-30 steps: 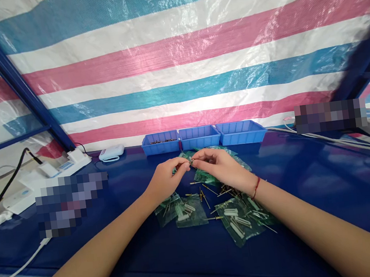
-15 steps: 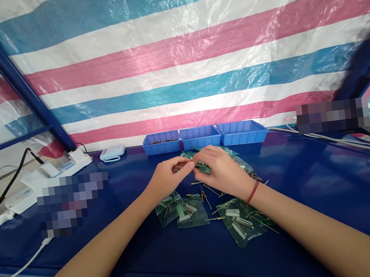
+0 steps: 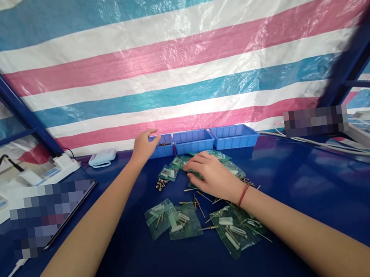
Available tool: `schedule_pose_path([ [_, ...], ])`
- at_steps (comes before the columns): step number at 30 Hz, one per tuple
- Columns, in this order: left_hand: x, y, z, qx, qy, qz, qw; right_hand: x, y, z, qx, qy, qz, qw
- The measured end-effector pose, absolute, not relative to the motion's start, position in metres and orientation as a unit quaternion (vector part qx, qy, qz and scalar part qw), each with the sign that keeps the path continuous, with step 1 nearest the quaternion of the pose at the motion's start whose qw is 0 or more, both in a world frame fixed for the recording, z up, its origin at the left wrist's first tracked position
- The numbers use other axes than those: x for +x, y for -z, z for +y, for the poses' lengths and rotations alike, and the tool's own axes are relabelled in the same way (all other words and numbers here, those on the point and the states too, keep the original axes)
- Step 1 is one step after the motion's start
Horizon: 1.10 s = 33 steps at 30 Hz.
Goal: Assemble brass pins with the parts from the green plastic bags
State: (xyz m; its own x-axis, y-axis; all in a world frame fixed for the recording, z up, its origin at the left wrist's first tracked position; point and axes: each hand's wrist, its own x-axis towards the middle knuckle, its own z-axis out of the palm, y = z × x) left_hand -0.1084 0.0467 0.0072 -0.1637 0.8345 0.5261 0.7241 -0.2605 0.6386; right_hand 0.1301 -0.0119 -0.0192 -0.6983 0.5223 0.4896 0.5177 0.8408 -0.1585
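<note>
My left hand (image 3: 144, 146) hovers at the left blue bin (image 3: 169, 150), its fingers apart and nothing visible in them. Small brownish metal pieces (image 3: 163, 144), perhaps screws, lie in that bin. My right hand (image 3: 211, 175) is over green-tinted plastic bags (image 3: 184, 159), with thumb and fingers curved but apart. Beneath and beside it are loose rivets (image 3: 198, 205) with long thin pins. A small heap of screws (image 3: 161, 184) rests left of it, beside a small bag (image 3: 168, 173). Nearer me lie bags holding white plugs and metal pins, one bag (image 3: 235, 235) at the right.
A middle blue bin (image 3: 194, 147) and a right blue bin (image 3: 236, 142) continue the row by the striped sheet (image 3: 178, 81). On the left are a power strip (image 3: 54, 172), a blurred phone-like device (image 3: 56, 217) and a pale case (image 3: 103, 157). Cables (image 3: 307, 143) run along the right.
My hands, together with fingertips meeting before, have parted. The left has moved away to the left bin; the right stays over the bags, its fingers now looser. The view has shifted slightly.
</note>
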Motion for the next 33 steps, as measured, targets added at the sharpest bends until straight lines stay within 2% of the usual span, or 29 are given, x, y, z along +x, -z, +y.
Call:
schedule_pose_path([
  [4, -0.112, -0.002, 0.020, 0.694, -0.368, 0.615, 0.067, 0.125, 0.022, -0.016, -0.250, -0.008, -0.942, 0.225],
  [8, -0.117, 0.004, -0.028, 0.761, -0.224, 0.592, 0.145, 0.123, 0.022, -0.018, -0.251, -0.014, -0.942, 0.225],
  [12, -0.113, 0.009, -0.052, 0.788, -0.158, 0.579, 0.137, 0.123, 0.022, -0.019, -0.254, -0.018, -0.939, 0.231],
  [26, -0.072, 0.017, -0.043, 0.774, -0.219, 0.539, 0.251, 0.128, 0.023, -0.013, -0.286, -0.044, -0.934, 0.209],
  [33, -0.077, 0.024, -0.051, 0.753, -0.283, 0.553, 0.219, 0.125, 0.025, -0.014, -0.254, -0.017, -0.949, 0.187],
])
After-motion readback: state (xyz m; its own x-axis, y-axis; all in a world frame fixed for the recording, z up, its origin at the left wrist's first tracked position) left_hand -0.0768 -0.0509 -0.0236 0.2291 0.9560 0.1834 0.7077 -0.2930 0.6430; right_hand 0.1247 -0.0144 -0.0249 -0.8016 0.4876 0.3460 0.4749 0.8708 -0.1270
